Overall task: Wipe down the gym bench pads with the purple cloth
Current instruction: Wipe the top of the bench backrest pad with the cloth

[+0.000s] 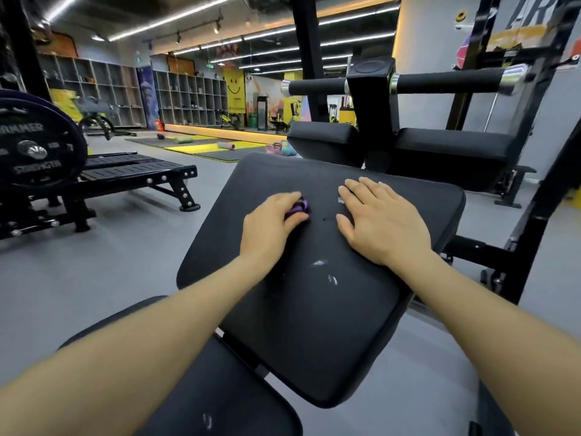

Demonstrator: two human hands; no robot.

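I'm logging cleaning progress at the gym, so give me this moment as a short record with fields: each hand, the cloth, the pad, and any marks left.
left hand: left hand grips the bunched purple cloth against the pad
right hand: right hand rests flat, fingers straight, on the pad
surface: large black padded bench pad, tilted
marks: whitish smudges on the pad near the wrists, not under the cloth
nearby: black weight plate on the left
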